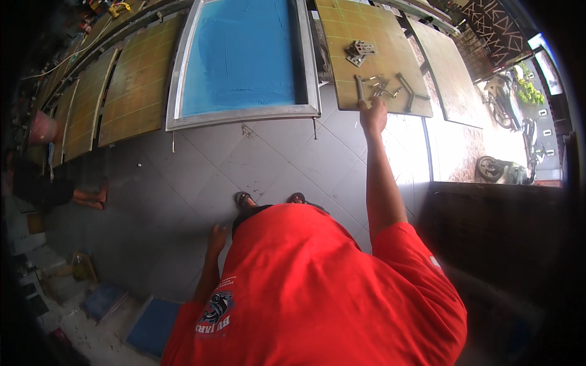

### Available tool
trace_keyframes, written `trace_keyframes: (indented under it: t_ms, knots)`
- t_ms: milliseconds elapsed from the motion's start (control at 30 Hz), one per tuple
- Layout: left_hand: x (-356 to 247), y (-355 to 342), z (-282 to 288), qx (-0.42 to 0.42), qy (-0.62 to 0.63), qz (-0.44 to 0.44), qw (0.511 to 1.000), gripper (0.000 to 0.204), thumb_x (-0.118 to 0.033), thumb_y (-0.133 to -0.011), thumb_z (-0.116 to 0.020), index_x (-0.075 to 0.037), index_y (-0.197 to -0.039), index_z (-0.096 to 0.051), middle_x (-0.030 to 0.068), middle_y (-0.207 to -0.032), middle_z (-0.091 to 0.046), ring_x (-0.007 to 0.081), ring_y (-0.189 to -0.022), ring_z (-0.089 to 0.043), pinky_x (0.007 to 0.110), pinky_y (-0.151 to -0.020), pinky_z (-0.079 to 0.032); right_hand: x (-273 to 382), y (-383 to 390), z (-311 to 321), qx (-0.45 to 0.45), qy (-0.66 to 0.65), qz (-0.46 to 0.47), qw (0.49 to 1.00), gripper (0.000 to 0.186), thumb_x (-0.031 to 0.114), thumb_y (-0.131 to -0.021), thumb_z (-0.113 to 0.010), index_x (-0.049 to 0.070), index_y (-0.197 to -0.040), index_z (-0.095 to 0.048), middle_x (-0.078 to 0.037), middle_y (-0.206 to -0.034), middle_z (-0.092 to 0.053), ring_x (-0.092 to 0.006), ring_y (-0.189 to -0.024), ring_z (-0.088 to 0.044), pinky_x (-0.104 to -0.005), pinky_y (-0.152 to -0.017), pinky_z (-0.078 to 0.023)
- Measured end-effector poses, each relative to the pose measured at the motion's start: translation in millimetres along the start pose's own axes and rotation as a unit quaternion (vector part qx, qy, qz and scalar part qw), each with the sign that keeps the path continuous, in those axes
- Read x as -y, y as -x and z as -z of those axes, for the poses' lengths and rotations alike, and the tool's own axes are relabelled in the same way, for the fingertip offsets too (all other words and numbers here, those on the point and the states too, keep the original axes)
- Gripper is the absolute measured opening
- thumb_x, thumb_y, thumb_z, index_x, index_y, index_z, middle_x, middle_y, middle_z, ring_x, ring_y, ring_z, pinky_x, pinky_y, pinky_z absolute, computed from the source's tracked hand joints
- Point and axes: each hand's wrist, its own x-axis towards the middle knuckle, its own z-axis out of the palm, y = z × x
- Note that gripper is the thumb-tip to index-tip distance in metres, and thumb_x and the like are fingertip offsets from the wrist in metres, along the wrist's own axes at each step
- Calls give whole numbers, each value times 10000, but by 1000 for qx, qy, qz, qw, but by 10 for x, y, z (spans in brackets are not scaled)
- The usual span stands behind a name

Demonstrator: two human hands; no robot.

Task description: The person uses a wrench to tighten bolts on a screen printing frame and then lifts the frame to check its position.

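My right hand (373,116) reaches over the near edge of a yellowish board (348,67). Its fingers are closed around the near end of a grey metal bar-like tool (359,85). Just beyond the fingertips lie several bolts or small metal fittings (381,85). Beside them rests a dark three-armed wrench (410,94). Farther back on the same board is a small heap of metal hinge clamps (360,52). My left hand (216,236) hangs low by my side, fingers loosely curled, with nothing visible in it.
A metal-framed screen (244,61) with a blue surface stands left of the board. More boards (140,79) line the bench on both sides. Another person's bare legs (88,196) show at the far left. Motorcycles (503,168) stand outside at the right, past a dark panel (488,226).
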Motion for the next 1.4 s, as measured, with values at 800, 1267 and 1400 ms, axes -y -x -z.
trace_keyframes:
  t_ms: [800,1267,1400]
  knots:
    - [-885,243,315,78,143,84,983,475,-356,-920,-455,13,-1212,-519,179,-1189,-563,281,-1125,-523,347,-938,-394,-337,8,151,352,-605,-196,687,77,113,-891,-553,37,-881,-565,-43,-786,-560,-132,-718,-560,-242,-655,-483]
    - [-690,-62,541,82,38,-4,996,427,-321,-911,-500,51,-1110,-567,197,-1067,-620,268,-1011,-589,348,-868,-438,119,953,573,274,-720,-298,563,88,124,-906,-555,100,-825,-531,-17,-862,-624,-133,-802,-613,-324,-725,-520]
    - [-1168,-141,570,82,94,-27,992,415,-297,-912,-510,59,-1119,-561,184,-1094,-614,248,-1046,-578,328,-902,-430,154,1004,576,259,-697,-294,600,99,119,-895,-574,106,-817,-514,-14,-859,-613,-129,-806,-605,-332,-736,-518]
